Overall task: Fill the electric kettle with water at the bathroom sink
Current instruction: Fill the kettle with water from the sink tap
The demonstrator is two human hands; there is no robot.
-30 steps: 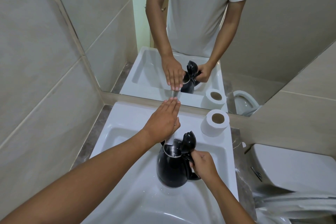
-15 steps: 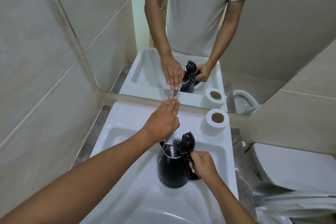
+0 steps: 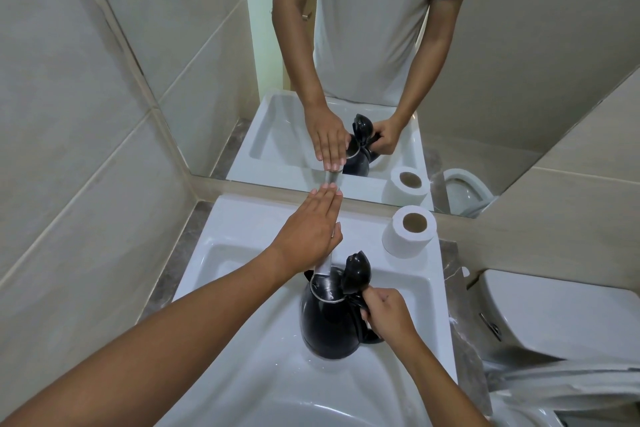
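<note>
Right hand (image 3: 389, 314) fingers closed round kettle (image 3: 329, 319) handle; left hand (image 3: 308, 236) flat, open, on tap (image 3: 325, 262). Risk: overfilling; wet grip slipping.

Little changes. The kettle (image 3: 330, 317) sits a touch lower and nearer in the sink (image 3: 242, 288) than a second ago, its rim a little further below the left hand's (image 3: 308, 230) fingers (image 3: 325, 198). The right hand (image 3: 388, 314) moves down with it.

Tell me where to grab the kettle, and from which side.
Grip the kettle by its handle, from the right. The handle juts right, where the right hand already wraps it; the open lid and faucet block the top.
</note>
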